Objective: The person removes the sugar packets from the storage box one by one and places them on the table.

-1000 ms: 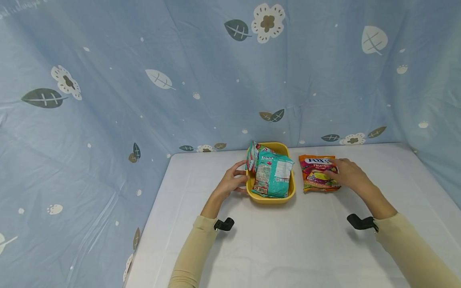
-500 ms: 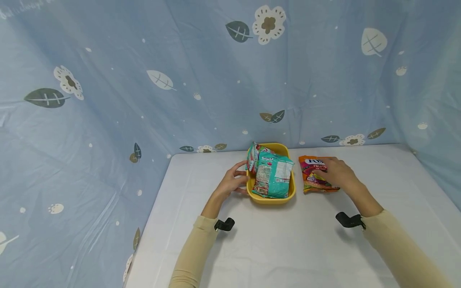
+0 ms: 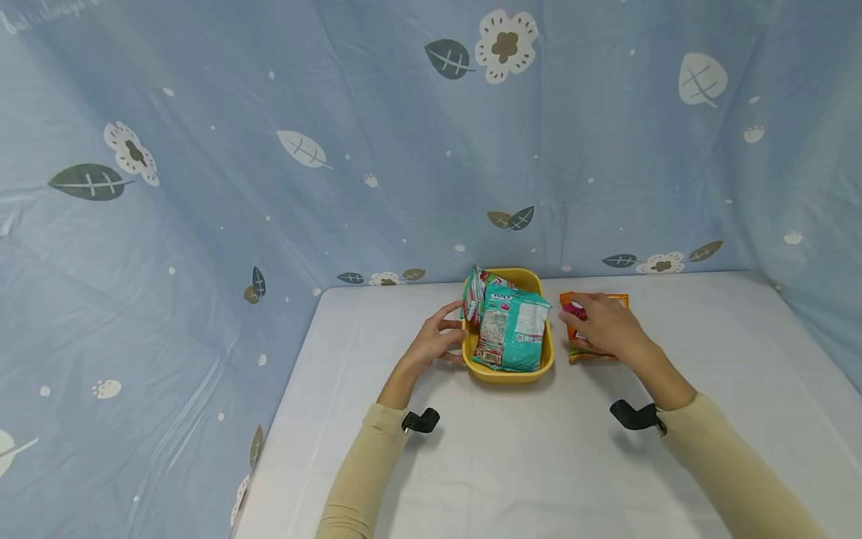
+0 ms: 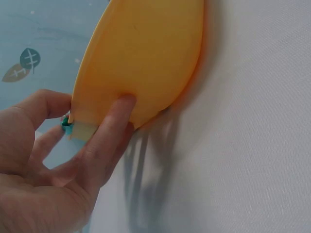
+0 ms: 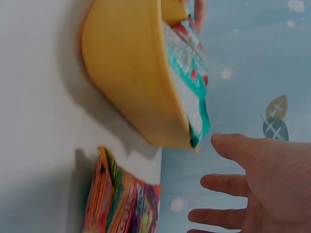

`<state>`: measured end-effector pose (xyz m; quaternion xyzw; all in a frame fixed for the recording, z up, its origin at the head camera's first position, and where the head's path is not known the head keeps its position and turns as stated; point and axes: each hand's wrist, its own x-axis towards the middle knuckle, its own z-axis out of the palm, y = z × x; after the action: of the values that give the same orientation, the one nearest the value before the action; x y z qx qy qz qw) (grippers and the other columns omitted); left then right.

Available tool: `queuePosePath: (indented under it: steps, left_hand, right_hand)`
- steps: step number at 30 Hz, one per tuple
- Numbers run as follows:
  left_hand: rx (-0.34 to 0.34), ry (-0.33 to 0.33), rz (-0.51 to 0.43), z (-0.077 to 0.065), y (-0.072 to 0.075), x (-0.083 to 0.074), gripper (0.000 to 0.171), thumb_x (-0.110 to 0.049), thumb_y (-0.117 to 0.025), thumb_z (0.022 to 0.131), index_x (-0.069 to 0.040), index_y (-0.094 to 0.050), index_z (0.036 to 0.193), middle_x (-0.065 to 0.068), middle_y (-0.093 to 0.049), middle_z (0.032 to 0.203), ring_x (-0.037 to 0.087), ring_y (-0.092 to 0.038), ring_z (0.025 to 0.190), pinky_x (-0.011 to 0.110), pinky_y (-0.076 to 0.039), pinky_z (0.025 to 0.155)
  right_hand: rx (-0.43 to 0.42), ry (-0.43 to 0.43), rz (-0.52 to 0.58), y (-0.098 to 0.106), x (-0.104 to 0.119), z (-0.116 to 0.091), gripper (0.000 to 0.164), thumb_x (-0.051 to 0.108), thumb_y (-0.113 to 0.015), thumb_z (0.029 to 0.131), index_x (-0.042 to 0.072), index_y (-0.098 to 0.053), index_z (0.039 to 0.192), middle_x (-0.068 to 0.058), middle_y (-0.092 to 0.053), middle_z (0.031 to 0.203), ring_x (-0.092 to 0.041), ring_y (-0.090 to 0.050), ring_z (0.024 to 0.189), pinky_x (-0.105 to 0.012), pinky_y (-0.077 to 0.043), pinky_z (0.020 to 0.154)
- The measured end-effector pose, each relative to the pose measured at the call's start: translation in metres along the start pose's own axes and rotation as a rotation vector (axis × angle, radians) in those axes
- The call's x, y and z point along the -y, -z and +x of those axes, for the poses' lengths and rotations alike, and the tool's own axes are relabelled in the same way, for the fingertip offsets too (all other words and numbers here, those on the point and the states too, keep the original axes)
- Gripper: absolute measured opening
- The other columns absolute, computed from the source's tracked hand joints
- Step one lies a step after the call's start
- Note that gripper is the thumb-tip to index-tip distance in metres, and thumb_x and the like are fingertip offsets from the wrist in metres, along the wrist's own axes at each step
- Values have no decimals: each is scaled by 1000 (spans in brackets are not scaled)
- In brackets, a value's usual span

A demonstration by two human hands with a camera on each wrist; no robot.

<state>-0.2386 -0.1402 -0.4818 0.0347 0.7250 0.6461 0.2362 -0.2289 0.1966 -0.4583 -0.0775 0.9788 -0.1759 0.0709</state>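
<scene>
In the head view, a yellow plastic basket holds teal candy bags, the front one lying across its top. My left hand rests at the basket's left side, its fingers spread and slightly bent. The left wrist view has fingertips touching the yellow outer wall and rim. To the right of the basket, an orange candy bag lies on the table, partly covered by my right hand. The right wrist view shows that hand with fingers extended, apart from the orange bag and the basket.
A white cloth covers the table. Behind and to the left hangs a blue curtain printed with leaves and flowers. Black camera mounts sit at both wrists.
Over the orange candy bag, my right hand has moved left toward the basket, covering more of the bag's left part. The bag, the basket and my left hand keep their places.
</scene>
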Motion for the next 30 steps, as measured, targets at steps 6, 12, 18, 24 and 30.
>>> queuePosePath:
  steps: [6,12,18,24,30]
  left_hand:
    - [-6,-14,19,0,0,1,67,-6,-60,95,-27,-35,153,24,-49,135,39,-66,106,61,-57,81]
    - [-7,-15,30,-1,0,1,66,-7,-60,95,-27,-34,153,24,-50,135,38,-66,106,60,-59,80]
    - [-8,-15,31,-1,0,0,66,-8,-61,95,-27,-35,153,24,-49,136,37,-67,105,59,-59,80]
    - [-7,-12,32,7,1,9,67,-8,-60,96,-29,-33,153,24,-48,137,37,-67,104,60,-59,79]
    - [-45,-29,39,14,3,22,65,-14,-63,95,-39,-38,149,20,-50,136,34,-68,102,54,-63,72]
  right_hand:
    - [-5,35,1,-1,13,0,65,47,-49,100,2,-43,146,-31,-42,146,-52,-39,134,-73,-40,103]
    - [4,32,15,-5,23,3,65,48,-50,99,4,-43,146,-29,-42,147,-50,-37,135,-73,-37,106]
    - [12,18,44,-8,31,7,67,49,-50,99,3,-42,147,-29,-40,148,-51,-36,135,-73,-36,107]
    - [16,18,37,-10,36,7,69,50,-53,98,4,-41,148,-30,-40,147,-51,-39,133,-72,-39,105]
    - [43,-6,81,-12,40,13,75,48,-54,97,0,-34,150,-32,-38,147,-51,-38,134,-71,-39,107]
